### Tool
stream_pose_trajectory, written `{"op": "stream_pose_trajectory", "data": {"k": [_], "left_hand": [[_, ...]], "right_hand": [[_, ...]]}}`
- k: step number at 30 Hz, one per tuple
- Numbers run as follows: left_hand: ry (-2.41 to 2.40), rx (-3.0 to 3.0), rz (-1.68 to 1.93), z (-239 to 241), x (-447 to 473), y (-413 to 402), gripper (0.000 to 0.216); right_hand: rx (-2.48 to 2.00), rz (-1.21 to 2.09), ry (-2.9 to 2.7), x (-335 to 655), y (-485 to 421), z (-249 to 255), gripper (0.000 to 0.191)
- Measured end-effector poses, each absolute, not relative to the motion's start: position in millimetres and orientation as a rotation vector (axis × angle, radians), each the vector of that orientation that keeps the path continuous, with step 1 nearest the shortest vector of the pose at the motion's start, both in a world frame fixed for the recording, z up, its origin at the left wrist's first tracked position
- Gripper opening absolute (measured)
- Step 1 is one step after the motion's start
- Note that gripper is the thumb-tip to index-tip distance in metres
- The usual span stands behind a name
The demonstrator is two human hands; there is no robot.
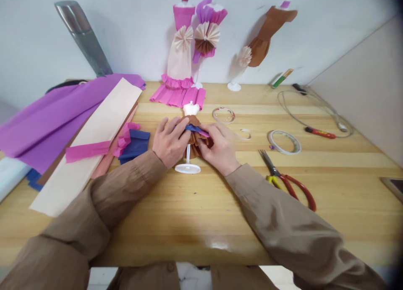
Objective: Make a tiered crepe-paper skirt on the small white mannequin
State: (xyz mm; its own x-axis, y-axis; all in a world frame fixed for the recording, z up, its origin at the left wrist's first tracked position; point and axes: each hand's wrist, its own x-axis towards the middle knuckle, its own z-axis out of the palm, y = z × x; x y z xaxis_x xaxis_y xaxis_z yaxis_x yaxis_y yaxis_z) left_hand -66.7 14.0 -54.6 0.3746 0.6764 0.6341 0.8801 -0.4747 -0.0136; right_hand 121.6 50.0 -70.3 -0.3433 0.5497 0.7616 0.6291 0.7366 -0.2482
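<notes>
A small white dress form [190,109] stands upright on the wooden table [195,223], held between the two hands, its round white base [188,168] resting on the wood just below the grip. Brown paper [193,120] wraps its waist, gathered and wrinkled, with a blue strip [193,128] across it and a bit of pink paper [204,134] at the strip's right end. The left hand [171,139] has its fingers bent over the left side of the brown paper, closed on it; the right hand [221,147] pinches the layers from the other side between thumb and fingers. Just beyond the grip lies a pleated pink sheet [179,96]. Near the right hand lie a clear ring [214,115] and a smaller pale ring [249,134]; farther right are a white tape roll [297,145], scissors [275,171] with red and yellow handles, and a red-handled tool [321,133] beside a coiled cable [281,104]. Left of the grip, folded blue paper [135,145] lies close by, then a cream sheet [97,122] and a broad purple sheet [72,107]. Well beyond the hands, by the wall, three forms stand in paper outfits: a pink-and-cream dress [179,61], a purple top with rosettes [206,13] and a brown dress [260,38]; a dark grey cylinder [85,40] leans left of them.
</notes>
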Motion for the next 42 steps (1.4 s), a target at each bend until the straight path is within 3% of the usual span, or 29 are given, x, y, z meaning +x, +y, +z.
{"op": "stream_pose_trajectory", "data": {"k": [2, 12, 21, 25, 30, 33, 42], "left_hand": [[-1.331, -2.279, -0.812, -53, -66, 13, 0.020], [-1.441, -2.391, -0.843, -35, -62, -1, 0.027], [-1.633, -2.535, -1.489, -7, -95, 3, 0.022], [-1.752, -2.557, -1.320, -13, -112, 15, 0.011], [-1.734, -2.639, -1.101, -28, -107, 17, 0.009], [-1.694, -2.584, -1.035, -29, -103, 17, 0.001], [-1.581, -2.498, -1.087, -24, -95, 11, 0.013]], "right_hand": [[-0.879, -0.129, -2.017, 121, 52, -71, 0.016], [-0.934, -0.003, -1.993, 126, 57, -72, 0.022], [-0.706, -0.221, -2.042, 124, 49, -64, 0.044], [-0.683, -0.295, -2.177, 120, 45, -58, 0.038], [-0.687, -0.355, -2.242, 116, 47, -58, 0.014], [-0.606, -0.348, -2.192, 118, 49, -60, 0.015], [-0.630, -0.275, -2.220, 122, 50, -61, 0.011]]}}
